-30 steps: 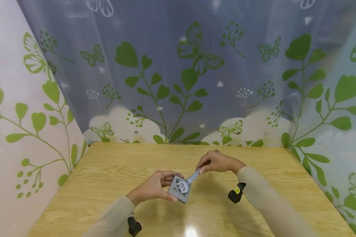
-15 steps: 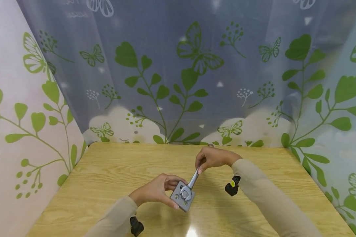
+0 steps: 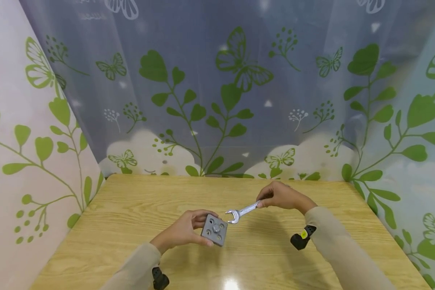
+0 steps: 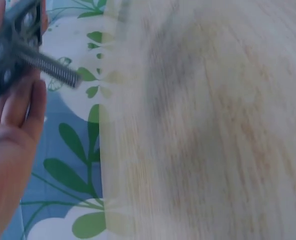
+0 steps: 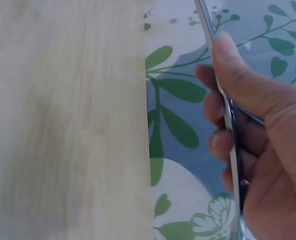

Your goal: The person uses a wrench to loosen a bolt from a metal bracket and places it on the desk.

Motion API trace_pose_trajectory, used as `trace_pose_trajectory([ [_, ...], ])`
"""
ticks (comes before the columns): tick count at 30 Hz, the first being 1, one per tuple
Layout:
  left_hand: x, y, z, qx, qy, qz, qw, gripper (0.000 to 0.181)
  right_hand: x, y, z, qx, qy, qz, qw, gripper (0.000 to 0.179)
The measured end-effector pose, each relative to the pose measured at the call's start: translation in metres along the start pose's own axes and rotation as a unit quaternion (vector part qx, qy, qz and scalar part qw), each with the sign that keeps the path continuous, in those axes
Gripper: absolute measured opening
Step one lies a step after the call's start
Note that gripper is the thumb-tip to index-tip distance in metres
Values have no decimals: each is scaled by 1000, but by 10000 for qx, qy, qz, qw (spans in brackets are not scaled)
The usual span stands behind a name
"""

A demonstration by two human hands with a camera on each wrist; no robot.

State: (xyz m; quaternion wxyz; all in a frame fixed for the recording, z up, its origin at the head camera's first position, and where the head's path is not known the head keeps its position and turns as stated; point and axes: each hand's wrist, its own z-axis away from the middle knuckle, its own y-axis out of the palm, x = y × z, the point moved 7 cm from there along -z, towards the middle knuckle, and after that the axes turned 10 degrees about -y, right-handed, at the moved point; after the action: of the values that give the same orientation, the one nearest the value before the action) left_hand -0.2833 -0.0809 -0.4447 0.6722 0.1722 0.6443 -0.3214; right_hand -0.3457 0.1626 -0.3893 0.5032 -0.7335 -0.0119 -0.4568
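Head view: nearest, above the worktop (image 3: 141, 201), a grey plate (image 3: 214, 238) is gripped at its edges by the left hand (image 3: 184, 228), between thumb and curled fingers. Through its middle a bolt (image 3: 216, 228) is set, its threaded shank shown in the left wrist view. Slightly farther, a wrench (image 3: 243, 211) is clasped at its handle by the right hand (image 3: 284, 195), its forked end near the plate, apart. Behind, a leaf-printed backdrop (image 3: 210, 60) is seen.

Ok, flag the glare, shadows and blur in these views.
Head: glare spot on the table, near the bottom edge; left wrist: plate and bolt blurred, broad soft shadow on the table; right wrist: pale, hazy table, wrench fairly clear.
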Motion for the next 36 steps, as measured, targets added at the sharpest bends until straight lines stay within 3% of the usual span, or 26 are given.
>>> trace_pose_trajectory([
  [6,6,-9,-1,-1170,-157,-46,9930,76,-4,15,26,-862,465,130,9951,23],
  [11,7,-15,-1,-2263,-112,-140,9739,79,-1,39,39,-1676,983,65,9809,25],
  [15,6,-17,1,-2780,-49,-180,9604,81,2,61,41,-2279,1340,-221,9642,22],
  [20,6,-16,1,-2963,51,-190,9549,80,10,83,41,-2877,1512,-495,9444,20],
  [24,4,-14,0,-3026,145,-248,9527,79,16,96,39,-3076,1530,-650,9369,23],
  [36,0,-12,1,-3131,297,-505,9479,77,22,110,35,-2998,1405,-1006,9382,28],
])
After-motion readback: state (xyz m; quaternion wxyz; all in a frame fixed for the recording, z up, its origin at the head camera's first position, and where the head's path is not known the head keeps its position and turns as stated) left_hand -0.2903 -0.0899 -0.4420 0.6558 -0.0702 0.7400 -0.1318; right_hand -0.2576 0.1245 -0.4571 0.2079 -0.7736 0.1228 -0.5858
